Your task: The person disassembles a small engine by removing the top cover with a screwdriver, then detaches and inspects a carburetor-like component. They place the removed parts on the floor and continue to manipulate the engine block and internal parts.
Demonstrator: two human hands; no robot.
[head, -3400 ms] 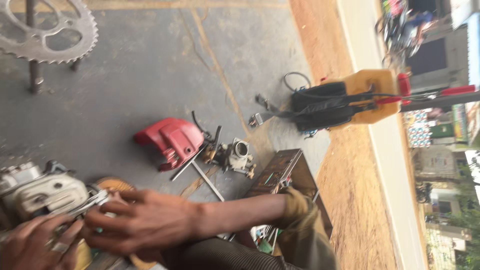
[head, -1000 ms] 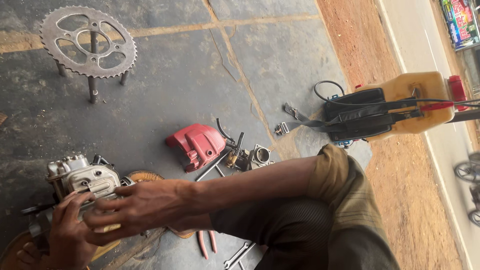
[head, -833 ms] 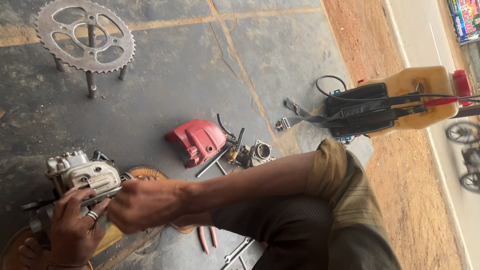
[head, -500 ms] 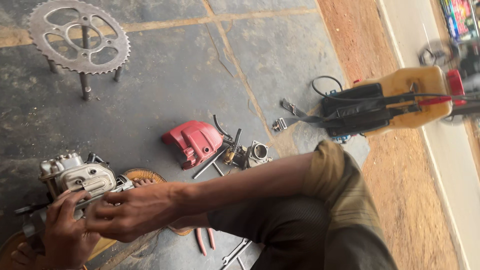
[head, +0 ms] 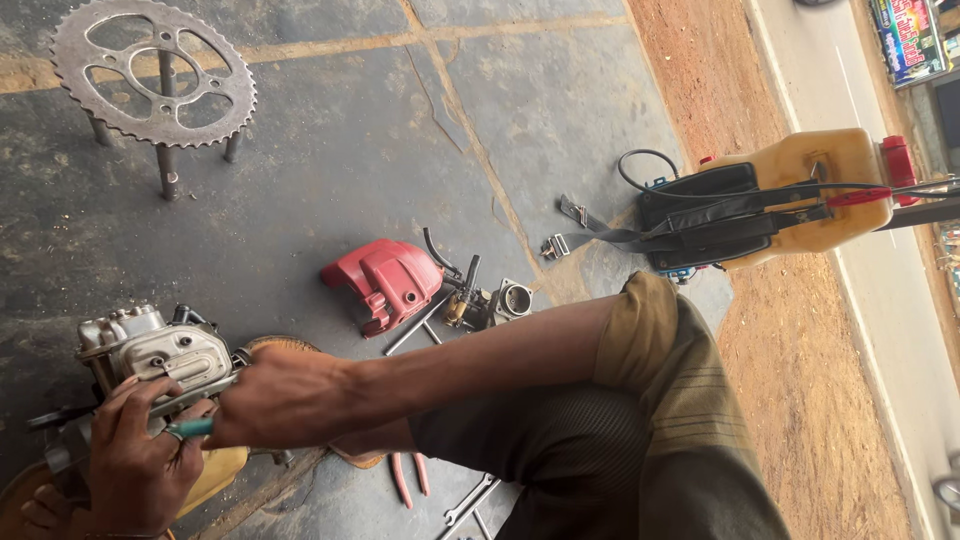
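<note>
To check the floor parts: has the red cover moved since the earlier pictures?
No. The red cover lies just left of the small metal parts, as before; only the camera shifted.

I see a silver-grey engine (head: 150,350), a red cover (head: 385,283), a yellow tank (head: 810,180) and dark grey floor (head: 330,140).

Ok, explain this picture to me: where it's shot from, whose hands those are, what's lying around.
The camera sits on a person's head and looks down at their own two hands. The left hand grips a small grey engine on the stone floor. The right hand holds a green-handled tool against it. Nearby lie a red cover, small metal parts, red-handled pliers and a yellow tank with black straps. A big sprocket sits on a stand.
</note>
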